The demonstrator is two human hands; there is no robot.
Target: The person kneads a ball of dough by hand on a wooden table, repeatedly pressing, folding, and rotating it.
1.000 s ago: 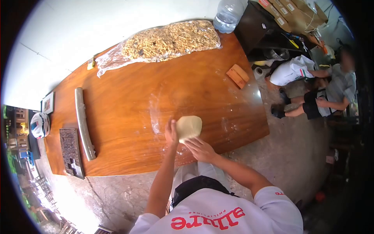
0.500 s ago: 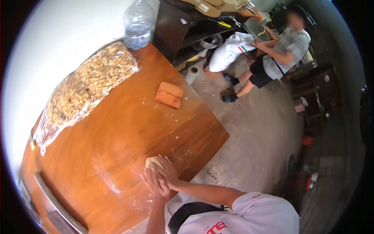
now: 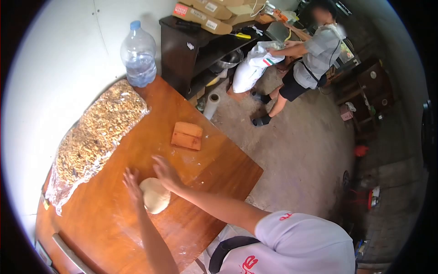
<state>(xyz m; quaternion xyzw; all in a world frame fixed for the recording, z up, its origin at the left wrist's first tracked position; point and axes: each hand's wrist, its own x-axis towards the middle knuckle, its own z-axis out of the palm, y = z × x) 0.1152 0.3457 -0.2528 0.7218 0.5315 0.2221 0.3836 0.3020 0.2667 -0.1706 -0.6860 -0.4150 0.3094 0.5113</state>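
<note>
A round, pale ball of dough [image 3: 156,197] lies on the wooden table [image 3: 132,160], a little flattened. Along its left side is my left hand [image 3: 132,183], fingers stretched out and pointing away from me. At the upper right edge of the dough my right hand [image 3: 167,173] hovers with its fingers apart. Neither hand grips anything. Beyond my right hand lies an orange-brown rectangular block [image 3: 186,136] with a dark line across it.
A clear bag of brown, crumbly pieces [image 3: 98,130] lies along the wall. A large water bottle [image 3: 139,59] stands at the table's far corner. Past it are a dark shelf [image 3: 175,59] and a person [image 3: 315,55] holding a white sack [image 3: 250,71]. A curved metal bar [image 3: 70,253] sits lower left.
My hands have come off the dough, parted, and moved up and left with it. The dough now shows as a full round. The whole view has shifted somewhat.
</note>
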